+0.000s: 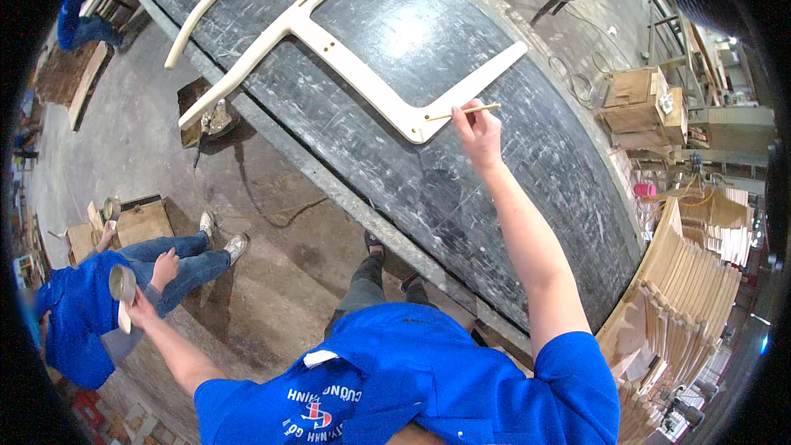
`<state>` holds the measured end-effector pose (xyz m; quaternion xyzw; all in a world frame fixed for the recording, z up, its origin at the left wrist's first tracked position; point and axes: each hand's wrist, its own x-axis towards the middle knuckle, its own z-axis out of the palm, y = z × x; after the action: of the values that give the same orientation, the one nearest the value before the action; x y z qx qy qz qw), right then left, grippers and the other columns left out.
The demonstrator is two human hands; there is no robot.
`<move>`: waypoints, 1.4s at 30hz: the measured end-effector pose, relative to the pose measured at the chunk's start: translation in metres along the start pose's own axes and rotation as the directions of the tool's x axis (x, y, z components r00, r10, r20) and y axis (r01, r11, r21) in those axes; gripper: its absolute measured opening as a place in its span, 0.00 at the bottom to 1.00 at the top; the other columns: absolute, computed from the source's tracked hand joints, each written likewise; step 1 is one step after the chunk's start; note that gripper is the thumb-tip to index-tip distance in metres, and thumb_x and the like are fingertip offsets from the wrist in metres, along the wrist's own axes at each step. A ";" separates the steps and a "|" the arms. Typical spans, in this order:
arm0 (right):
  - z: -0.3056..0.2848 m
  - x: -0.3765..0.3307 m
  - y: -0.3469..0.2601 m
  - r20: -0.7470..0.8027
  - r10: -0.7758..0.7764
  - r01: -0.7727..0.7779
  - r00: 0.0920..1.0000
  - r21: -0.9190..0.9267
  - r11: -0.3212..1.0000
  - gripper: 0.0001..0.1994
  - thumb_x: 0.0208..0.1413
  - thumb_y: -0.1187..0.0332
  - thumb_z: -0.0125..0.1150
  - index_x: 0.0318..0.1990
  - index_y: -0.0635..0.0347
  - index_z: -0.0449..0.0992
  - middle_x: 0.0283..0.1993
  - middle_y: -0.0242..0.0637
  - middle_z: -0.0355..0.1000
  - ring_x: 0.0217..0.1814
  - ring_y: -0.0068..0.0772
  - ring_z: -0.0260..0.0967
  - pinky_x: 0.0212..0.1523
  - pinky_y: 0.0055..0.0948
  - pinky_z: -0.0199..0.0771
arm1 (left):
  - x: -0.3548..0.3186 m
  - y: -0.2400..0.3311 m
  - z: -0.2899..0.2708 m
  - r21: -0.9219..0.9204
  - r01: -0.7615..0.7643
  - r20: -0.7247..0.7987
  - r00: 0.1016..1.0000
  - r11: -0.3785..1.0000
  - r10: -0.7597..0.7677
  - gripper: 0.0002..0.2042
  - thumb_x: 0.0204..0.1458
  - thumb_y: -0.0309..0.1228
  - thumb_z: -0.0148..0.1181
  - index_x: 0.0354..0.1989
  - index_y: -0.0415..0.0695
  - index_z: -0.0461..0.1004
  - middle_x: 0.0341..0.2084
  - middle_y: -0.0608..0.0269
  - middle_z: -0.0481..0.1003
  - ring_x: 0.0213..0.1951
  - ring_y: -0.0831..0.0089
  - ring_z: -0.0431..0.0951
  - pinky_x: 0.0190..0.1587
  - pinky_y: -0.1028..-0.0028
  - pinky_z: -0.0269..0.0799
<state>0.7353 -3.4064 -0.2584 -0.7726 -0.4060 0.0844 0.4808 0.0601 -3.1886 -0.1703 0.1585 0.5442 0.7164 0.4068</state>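
A blue-shirted worker's right hand pinches a slim wooden stick over a pale wooden chair frame lying on the bench. Off the bench's near side, the left hand grips a metal cup (contents hidden from me). Apparently hole-dabbing is underway; the next touch calls for a steady tip.
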 end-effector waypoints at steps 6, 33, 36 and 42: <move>0.002 0.005 0.009 -0.032 0.049 -0.046 0.998 0.064 0.997 0.11 0.52 0.66 0.58 0.25 0.63 0.68 0.15 0.33 0.62 0.17 0.22 0.58 0.21 0.24 0.60 | -0.010 0.016 -0.018 0.028 0.087 0.034 0.996 0.996 -0.088 0.18 0.54 0.29 0.48 0.50 0.28 0.61 0.47 0.45 0.67 0.51 0.53 0.66 0.56 0.56 0.66; 0.013 0.033 0.004 0.430 -0.017 0.111 0.903 -0.195 0.975 0.05 0.50 0.70 0.55 0.29 0.61 0.68 0.28 0.47 0.69 0.33 0.50 0.69 0.32 0.38 0.68 | -0.052 -0.051 -0.048 -0.162 0.238 -0.075 0.965 0.958 -0.252 0.17 0.56 0.29 0.48 0.49 0.28 0.61 0.48 0.49 0.67 0.50 0.56 0.69 0.52 0.63 0.70; 0.001 0.023 0.019 0.322 0.019 -0.008 0.947 -0.034 0.999 0.03 0.48 0.73 0.56 0.30 0.62 0.71 0.27 0.40 0.73 0.31 0.35 0.72 0.33 0.30 0.70 | -0.076 -0.070 -0.071 -0.116 0.291 -0.110 0.947 0.950 -0.303 0.17 0.56 0.30 0.48 0.49 0.30 0.62 0.48 0.51 0.68 0.49 0.57 0.70 0.51 0.62 0.71; 0.012 -0.017 0.052 0.059 0.296 -0.280 0.953 0.541 0.793 0.03 0.52 0.75 0.56 0.32 0.64 0.70 0.30 0.35 0.73 0.32 0.22 0.72 0.34 0.20 0.72 | -0.117 -0.109 -0.105 -0.098 0.353 -0.316 0.875 0.931 -0.365 0.17 0.55 0.30 0.47 0.53 0.39 0.59 0.49 0.52 0.67 0.46 0.55 0.72 0.48 0.58 0.73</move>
<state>0.7462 -3.4211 -0.3117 -0.6582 -0.2360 0.2571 0.6671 0.1067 -3.3371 -0.2817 -0.0746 0.6109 0.6547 0.4388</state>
